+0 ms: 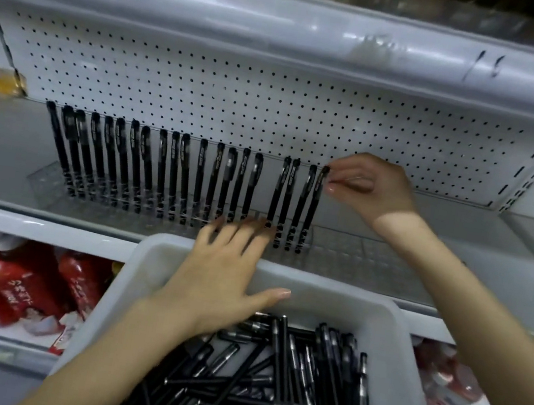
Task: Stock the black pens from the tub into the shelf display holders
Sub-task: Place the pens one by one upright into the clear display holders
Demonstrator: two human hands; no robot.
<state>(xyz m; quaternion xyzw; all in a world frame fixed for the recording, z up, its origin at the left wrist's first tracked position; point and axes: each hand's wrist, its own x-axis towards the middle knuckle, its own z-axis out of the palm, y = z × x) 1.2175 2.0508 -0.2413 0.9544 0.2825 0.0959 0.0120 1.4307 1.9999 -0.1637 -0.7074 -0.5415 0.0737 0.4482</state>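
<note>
The right hand [368, 186] pinches, sensibly by its cap, a likely light, stiff black plastic pen [312, 209] at the three o'clock end of the clear holder [42, 180]; the left hand [223, 275] lies open over the pale plastic tub [347, 304].

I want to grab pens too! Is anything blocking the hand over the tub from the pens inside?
Nothing visible does. The tub has no lid, and the loose pens lie bare just below the left hand. The right hand is off at the shelf, pinching the last standing pen.
</note>
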